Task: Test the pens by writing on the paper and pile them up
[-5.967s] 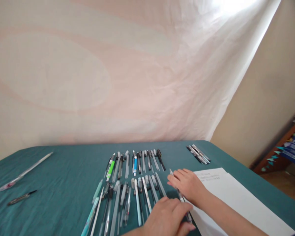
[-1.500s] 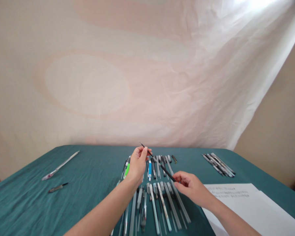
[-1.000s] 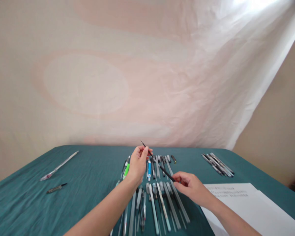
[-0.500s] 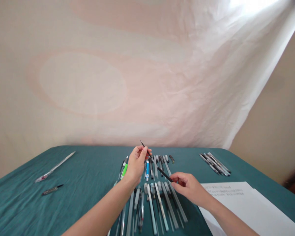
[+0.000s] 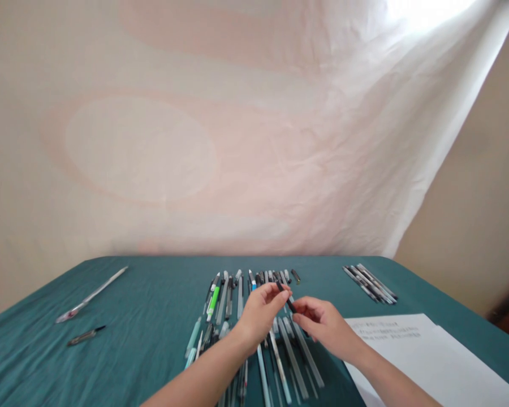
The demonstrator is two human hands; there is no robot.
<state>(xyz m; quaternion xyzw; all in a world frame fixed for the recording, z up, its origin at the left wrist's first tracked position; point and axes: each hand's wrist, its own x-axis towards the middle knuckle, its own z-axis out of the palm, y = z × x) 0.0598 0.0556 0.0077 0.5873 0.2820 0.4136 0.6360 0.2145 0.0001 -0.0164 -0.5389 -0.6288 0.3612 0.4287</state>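
My left hand [image 5: 261,310] and my right hand [image 5: 324,323] are close together above the rows of pens. A slim black pen [image 5: 290,303] runs between them, tilted. Thumb and fingers of my left hand pinch its upper end; my right hand's fingers are closed round the lower end. Whether it is one piece or two parts meeting cannot be made out. Below lie clear and pale pen parts [image 5: 294,362] in a near row, partly covered by my left forearm. A farther row holds a green pen [image 5: 213,302] and several dark-tipped pens [image 5: 229,297].
White sheets with writing [image 5: 411,356] lie at the right. Behind them is a bundle of pens [image 5: 371,284]. At the left are a long clear pen-like item [image 5: 93,295] and a small dark pen part [image 5: 86,335]. A dark green cloth [image 5: 152,316] covers the table.
My left hand has moved right and down, bringing its thin pointed piece to the black barrel in my right hand. My right hand has hardly moved. The farther row is less covered.
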